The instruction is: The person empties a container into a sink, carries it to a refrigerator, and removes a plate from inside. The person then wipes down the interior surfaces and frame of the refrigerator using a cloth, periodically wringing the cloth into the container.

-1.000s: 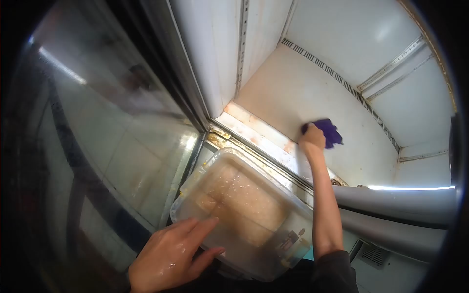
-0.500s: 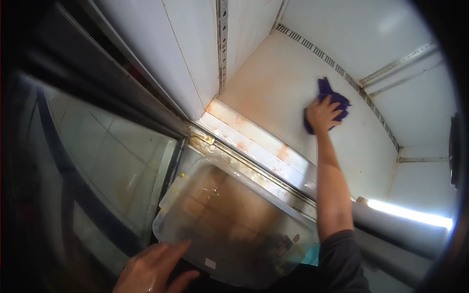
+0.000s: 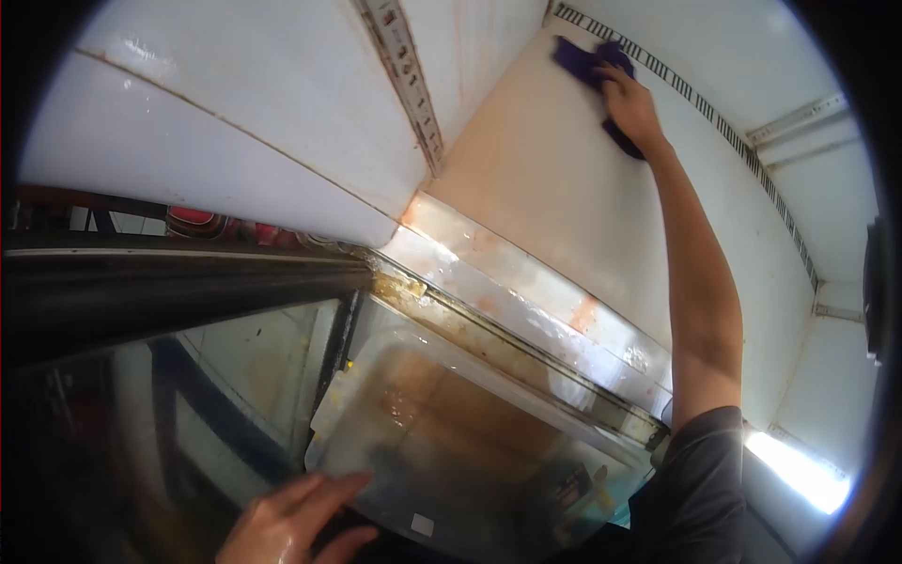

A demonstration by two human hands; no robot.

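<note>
My right hand (image 3: 631,105) is stretched far out at the top, its fingers over a dark purple cloth (image 3: 581,64) pressed on the pale inner panel (image 3: 526,160) of a white cabinet. The cloth is bunched, with part of it hanging out beyond the wrist side. At the bottom left, my left hand (image 3: 296,517) has thumb and fingers apart and holds nothing. It is beside the near left edge of a translucent plastic tub (image 3: 324,428) that contains cloudy liquid.
A glass door (image 3: 254,376) with a dark frame (image 3: 188,291) stands at the left. Along the cabinet's opening runs a stained ledge (image 3: 526,282). A slotted strip (image 3: 695,94) borders the panel. A bright light tube (image 3: 799,470) shines at the lower right.
My right hand has moved the cloth farther up the panel, to near the slotted strip. My left hand has shifted down and left. The view has turned, and the door's frame lies lower.
</note>
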